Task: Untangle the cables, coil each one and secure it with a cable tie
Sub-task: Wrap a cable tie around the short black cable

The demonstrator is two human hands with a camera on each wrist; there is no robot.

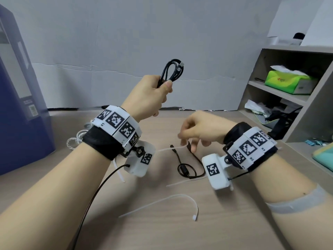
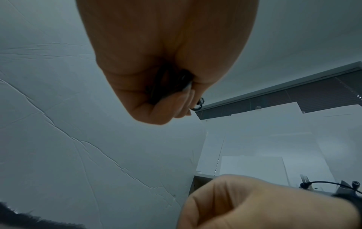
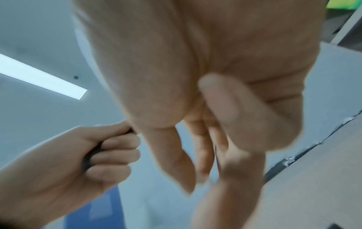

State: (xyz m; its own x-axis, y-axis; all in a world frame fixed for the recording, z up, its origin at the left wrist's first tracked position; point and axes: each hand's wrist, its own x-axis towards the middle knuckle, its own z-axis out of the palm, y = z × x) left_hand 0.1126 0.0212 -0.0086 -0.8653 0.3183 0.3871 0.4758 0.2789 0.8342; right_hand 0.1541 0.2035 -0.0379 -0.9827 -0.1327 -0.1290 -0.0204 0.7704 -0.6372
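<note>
My left hand (image 1: 155,94) is raised above the table and grips a coiled black cable (image 1: 173,71) by its lower end; the loops and a plug stick up above the fist. In the left wrist view the cable (image 2: 172,83) is mostly hidden inside the curled fingers. My right hand (image 1: 191,141) is lower, just above the table, and pinches one end of a white cable tie (image 1: 171,147). A second black cable (image 1: 187,169) lies loosely looped on the table under that hand. Two more white cable ties (image 1: 182,199) (image 1: 185,181) lie nearer to me.
A blue box (image 1: 18,109) stands at the left. A clear coiled cable (image 1: 74,139) lies behind my left wrist. A grey shelf unit (image 1: 315,112) at the right holds a green tissue pack (image 1: 288,81) and clutter. A white board (image 1: 126,51) backs the table.
</note>
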